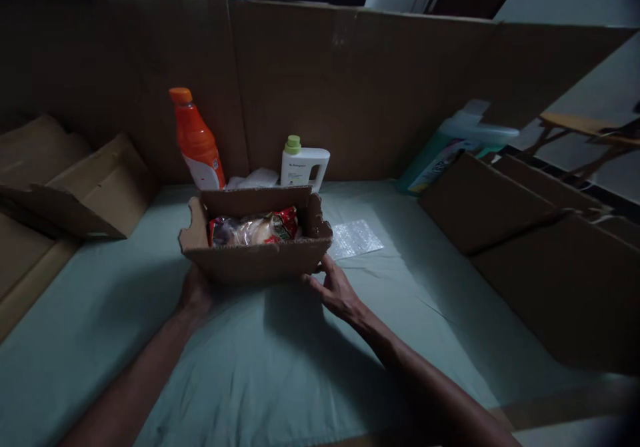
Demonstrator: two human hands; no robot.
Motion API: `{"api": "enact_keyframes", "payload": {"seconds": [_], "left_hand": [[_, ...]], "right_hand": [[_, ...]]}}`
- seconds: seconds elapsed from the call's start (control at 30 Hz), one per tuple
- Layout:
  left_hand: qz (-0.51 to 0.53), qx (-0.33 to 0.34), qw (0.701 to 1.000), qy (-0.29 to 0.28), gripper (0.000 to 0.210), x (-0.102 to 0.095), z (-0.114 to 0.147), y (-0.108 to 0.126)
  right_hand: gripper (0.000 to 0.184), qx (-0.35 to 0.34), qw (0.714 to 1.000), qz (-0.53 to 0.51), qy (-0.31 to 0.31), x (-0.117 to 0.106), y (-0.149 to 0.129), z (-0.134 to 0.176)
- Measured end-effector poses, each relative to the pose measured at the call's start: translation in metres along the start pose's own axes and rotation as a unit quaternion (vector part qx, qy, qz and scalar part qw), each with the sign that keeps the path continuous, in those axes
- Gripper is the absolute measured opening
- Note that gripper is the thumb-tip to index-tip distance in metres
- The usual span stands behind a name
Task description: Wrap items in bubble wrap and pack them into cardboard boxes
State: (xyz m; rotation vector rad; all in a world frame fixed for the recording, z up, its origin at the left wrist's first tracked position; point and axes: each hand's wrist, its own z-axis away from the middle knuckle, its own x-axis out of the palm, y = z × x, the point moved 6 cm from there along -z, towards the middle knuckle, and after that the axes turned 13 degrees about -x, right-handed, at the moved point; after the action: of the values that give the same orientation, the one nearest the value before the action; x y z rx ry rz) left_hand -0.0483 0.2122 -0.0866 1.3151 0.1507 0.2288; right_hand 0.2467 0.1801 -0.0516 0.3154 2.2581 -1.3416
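Observation:
An open cardboard box (260, 263) is between my two hands in the middle of the view. Inside it lies a clear plastic packet with red printed ends (255, 229); what the packet contains is hard to make out. My left hand (195, 293) grips the box's lower left corner, its fingers partly hidden behind the cardboard and slightly blurred. At the lower right corner, my right hand (337, 290) holds the box with thumb and fingers around the edge. Whether the box's underside touches the cloth, I cannot tell.
Behind the box stand an orange bottle (197, 140) and a white jug with a green cap (299, 167). Bubble wrap (355, 239) lies on the green cloth (400, 273). A teal bottle (443, 147) leans at right. Cardboard boxes flank both sides; a cardboard wall (370, 93) closes the back.

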Motion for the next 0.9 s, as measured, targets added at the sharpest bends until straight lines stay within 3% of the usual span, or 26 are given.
{"api": "enact_keyframes", "payload": {"seconds": [0.1, 0.2, 0.33, 0.4, 0.47, 0.6, 0.7, 0.8, 0.9], "left_hand": [[0.100, -0.033, 0.994, -0.005, 0.049, -0.001, 0.003, 0.001], [0.146, -0.016, 0.989, -0.032, 0.047, -0.006, 0.020, -0.003], [0.181, -0.010, 0.983, -0.026, 0.048, -0.019, 0.041, -0.018], [0.191, -0.024, 0.981, -0.014, 0.049, -0.028, 0.047, -0.028], [0.197, -0.044, 0.979, 0.014, 0.050, -0.041, 0.052, -0.038], [0.197, -0.067, 0.977, 0.053, 0.050, -0.062, 0.057, -0.045], [0.200, -0.059, 0.977, 0.038, 0.048, -0.054, 0.052, -0.034], [0.209, -0.034, 0.977, 0.015, 0.044, -0.028, 0.039, -0.013], [0.222, -0.021, 0.975, 0.026, 0.041, -0.005, 0.030, 0.002]], "right_hand": [[0.054, -0.001, 0.998, 0.033, -0.049, -0.020, 0.018, 0.008], [0.049, -0.005, 0.987, 0.139, -0.076, -0.037, 0.037, 0.011], [0.036, -0.042, 0.944, 0.302, -0.127, -0.032, 0.052, -0.007], [0.023, -0.039, 0.931, 0.340, -0.127, -0.036, 0.057, -0.012], [0.023, -0.028, 0.929, 0.351, -0.113, -0.051, 0.058, -0.005], [0.025, -0.050, 0.942, 0.298, -0.143, -0.085, 0.044, 0.038], [0.034, -0.070, 0.964, 0.222, -0.133, -0.095, 0.020, 0.053], [0.051, -0.043, 0.989, 0.118, -0.075, -0.079, 0.001, 0.035], [0.071, -0.048, 0.997, 0.005, -0.058, -0.039, -0.010, 0.008]]}}
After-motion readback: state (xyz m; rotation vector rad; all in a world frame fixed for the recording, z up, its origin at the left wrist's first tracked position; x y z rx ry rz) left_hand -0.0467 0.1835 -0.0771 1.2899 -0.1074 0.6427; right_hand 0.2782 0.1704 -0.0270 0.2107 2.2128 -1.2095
